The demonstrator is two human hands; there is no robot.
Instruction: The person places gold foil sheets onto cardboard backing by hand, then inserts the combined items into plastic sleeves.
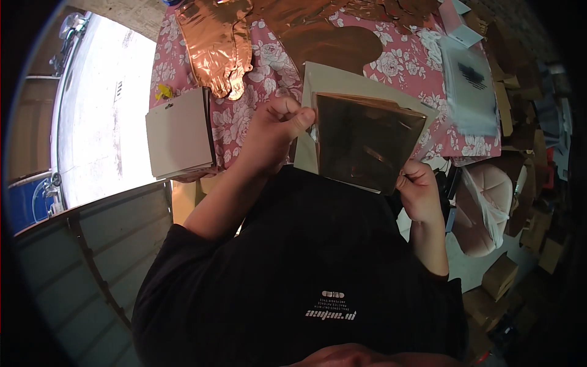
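A folded dark bronze foil packet (367,140) with a shiny surface lies against a pale grey card (342,76), both held up in front of my chest. My left hand (281,128) pinches their left edge, thumb on the front. At the lower right corner of the packet, my right hand (419,186) has its fingers pressed together on the edge. Copper-coloured foil sheets (217,46) are spread over the flowered pink tablecloth (269,55) beyond. A stack of grey cards (178,134) sits at the table's left edge.
Clear plastic bags (471,92) are piled at the table's right side. A cushioned chair (486,208) with plastic on it stands right of my right hand. Cardboard boxes (500,275) lie on the floor at the right. A yellow object (164,92) is beside the card stack.
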